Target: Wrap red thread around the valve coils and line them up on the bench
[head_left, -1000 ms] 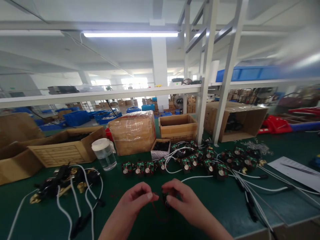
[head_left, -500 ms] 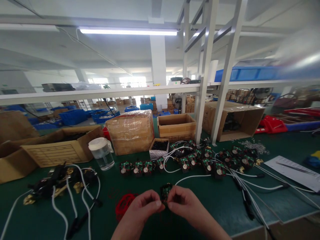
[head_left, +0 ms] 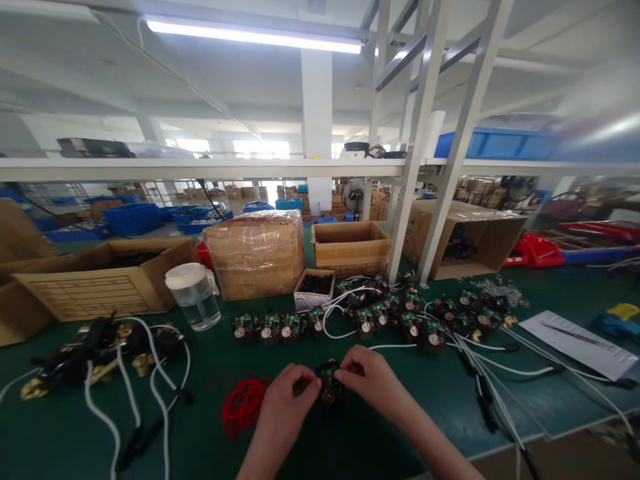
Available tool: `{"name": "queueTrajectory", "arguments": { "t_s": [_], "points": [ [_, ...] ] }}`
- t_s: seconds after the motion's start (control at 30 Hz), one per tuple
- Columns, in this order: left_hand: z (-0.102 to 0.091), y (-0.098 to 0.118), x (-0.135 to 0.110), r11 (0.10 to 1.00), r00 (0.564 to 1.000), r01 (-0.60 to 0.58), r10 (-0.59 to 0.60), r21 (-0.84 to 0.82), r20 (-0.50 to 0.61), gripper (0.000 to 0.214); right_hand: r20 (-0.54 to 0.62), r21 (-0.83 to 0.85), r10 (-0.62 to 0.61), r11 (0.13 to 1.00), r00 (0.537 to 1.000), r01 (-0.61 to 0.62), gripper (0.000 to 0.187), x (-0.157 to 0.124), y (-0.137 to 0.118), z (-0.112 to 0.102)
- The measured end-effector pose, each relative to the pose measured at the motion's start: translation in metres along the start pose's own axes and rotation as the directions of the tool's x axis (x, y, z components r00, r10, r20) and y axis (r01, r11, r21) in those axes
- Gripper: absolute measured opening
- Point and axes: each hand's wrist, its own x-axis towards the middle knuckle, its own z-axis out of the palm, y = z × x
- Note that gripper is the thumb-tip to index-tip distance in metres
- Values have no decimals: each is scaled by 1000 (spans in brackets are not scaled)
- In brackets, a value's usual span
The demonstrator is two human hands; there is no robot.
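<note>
A small black unit with a green circuit board [head_left: 329,387] sits on the green bench in front of me, a round silvery part at its near end. At its left edge my left hand [head_left: 291,395] is closed, thumb and forefinger pinched. My right hand [head_left: 364,375] pinches over its upper right side. Anything thin between either set of fingertips is too small to make out. A tangle of red wires [head_left: 244,403] lies beside my left hand. Behind my hands stands a row of similar circuit board units [head_left: 270,327].
White cables with black ends [head_left: 483,393] spread at right, near a paper sheet [head_left: 575,343] with tweezers on it. Black and brass parts with white cables [head_left: 100,360] lie at left, near a water jug [head_left: 194,297]. Cardboard boxes [head_left: 255,257] and shelf posts [head_left: 415,147] stand behind.
Both hands have shifted away from me along the board unit, still pinched; more of its near end shows. The camera view has shifted slightly.
</note>
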Motion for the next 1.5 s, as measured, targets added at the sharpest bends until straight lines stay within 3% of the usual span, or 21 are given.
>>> {"name": "queueTrajectory", "arguments": {
  "t_s": [0.33, 0.57, 0.73, 1.07, 1.27, 1.5],
  "points": [
    [-1, 0, 3, 994, 993, -82, 87, 67, -81, 17, -20, -218, -127, 969, 992, 119, 20, 4, -7, 4],
    [4, 0, 5, 978, 983, -135, 152, 160, -102, 15, -29, -529, -266, 822, 963, 211, 20, -2, -11, 13],
    [2, 5, 7, 965, 985, -123, 147, 230, -94, 14, -24, -608, -302, 761, 953, 226, 18, -4, -11, 17],
    [1, -3, 14, 992, 998, -27, 33, 122, -47, 14, -55, -557, -305, 800, 951, 224, 21, -1, -9, 18],
    [-2, -9, 12, 1000, 1000, 7, -7, 17, 6, 23, -97, -421, -241, 889, 966, 179, 22, 1, -7, 17],
    [4, -8, 13, 999, 999, 5, -7, -48, -49, 21, -201, -157, -175, 977, 964, 145, 14, -1, 7, 14]
  ]
}}
